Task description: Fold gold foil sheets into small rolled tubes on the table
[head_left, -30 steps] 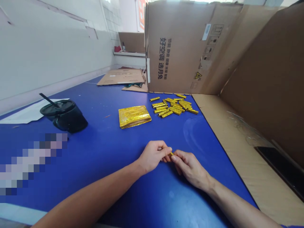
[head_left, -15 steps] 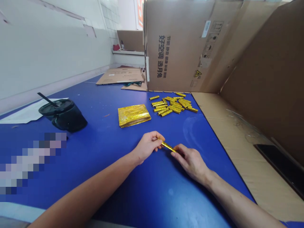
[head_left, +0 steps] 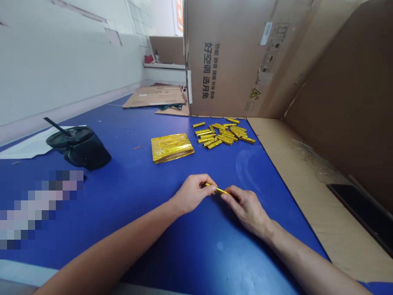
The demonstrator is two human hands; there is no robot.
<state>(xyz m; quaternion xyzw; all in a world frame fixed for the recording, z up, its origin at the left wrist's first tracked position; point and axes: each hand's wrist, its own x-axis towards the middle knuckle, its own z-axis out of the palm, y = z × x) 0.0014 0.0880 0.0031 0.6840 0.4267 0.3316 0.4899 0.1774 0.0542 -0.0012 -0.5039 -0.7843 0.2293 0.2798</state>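
Observation:
Between my hands is a narrow roll of gold foil paper (head_left: 221,191), held just above the blue table (head_left: 184,254). My left hand (head_left: 195,192) pinches its left end between thumb and fingers. The right end sits in the closed fingers of my right hand (head_left: 247,207), which hide part of it. Beyond my left hand lies a flat stack of gold foil sheets (head_left: 172,147). Farther right, a loose heap of rolled gold foil pieces (head_left: 226,134) rests near the table's far right corner.
At the left, a dark lidded cup with a straw (head_left: 80,146) stands by a white sheet (head_left: 26,143). A large cardboard box (head_left: 233,61) rises behind the rolls. Flattened cardboard (head_left: 153,97) lies at the back, and more cardboard (head_left: 294,164) borders the right edge.
My left hand has shifted slightly right along the gold roll, closer to my right hand, so less of the roll shows. My right hand has barely moved.

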